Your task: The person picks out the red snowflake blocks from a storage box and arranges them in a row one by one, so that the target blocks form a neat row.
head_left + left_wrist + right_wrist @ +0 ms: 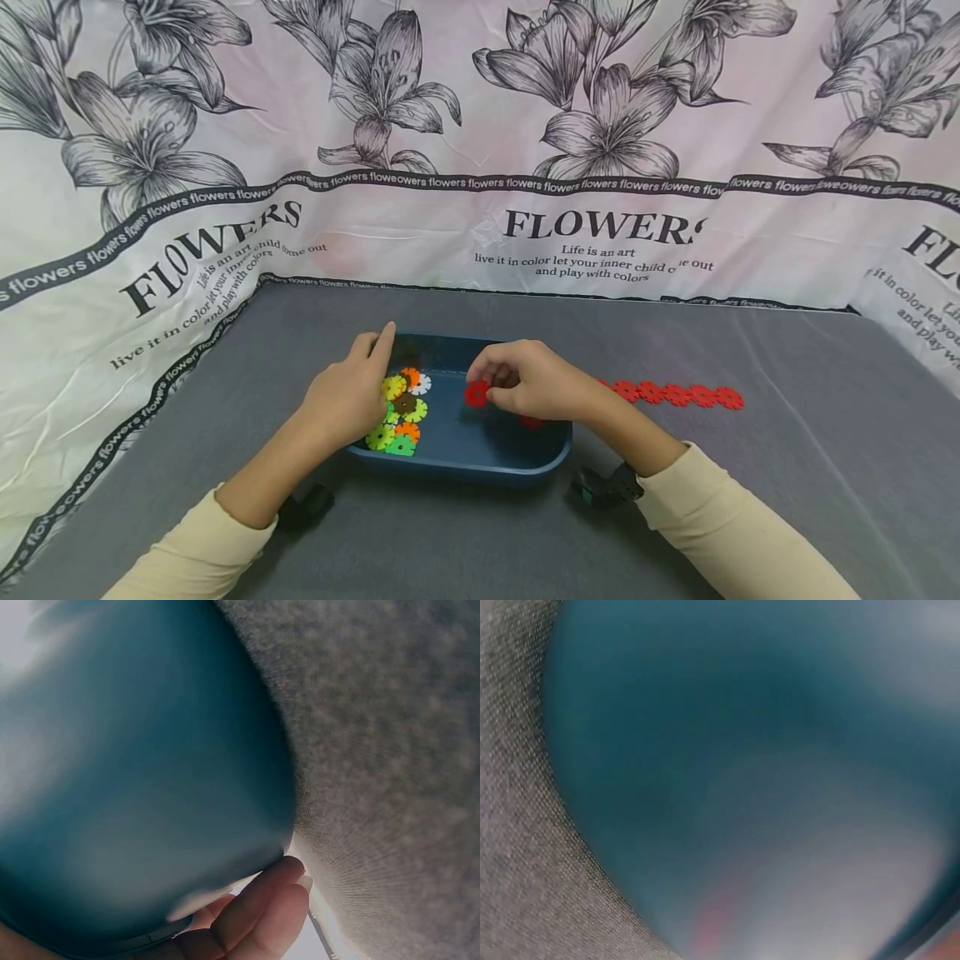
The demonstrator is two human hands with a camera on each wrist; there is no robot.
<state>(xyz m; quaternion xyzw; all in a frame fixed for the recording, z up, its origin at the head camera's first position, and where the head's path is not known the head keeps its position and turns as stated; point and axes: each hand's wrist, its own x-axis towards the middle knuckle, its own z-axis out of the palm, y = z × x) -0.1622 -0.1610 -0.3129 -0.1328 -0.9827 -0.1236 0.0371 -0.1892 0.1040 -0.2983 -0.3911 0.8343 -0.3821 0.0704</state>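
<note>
My left hand [348,400] grips the left side of a dark blue tray [465,475]. In the left wrist view its curled fingers [274,907] lie at the tray's rim. Over the tray's inside, my right hand [536,379] pinches a red snowflake disc [477,394] by its edge. Below that hand, another red disc [532,422] lies in the tray, partly hidden. Several yellow, green, orange, white and brown snowflake discs [401,408] are gathered at the tray's left end. The right wrist view shows mostly the tray's outer wall [705,750].
A straight row of red snowflake discs [675,394] lies on the grey tabletop [787,467] right of the tray, its left end behind the right forearm. Dark wrist devices [607,486] sit under both wrists. A flower-printed cloth [420,225] hangs behind the table.
</note>
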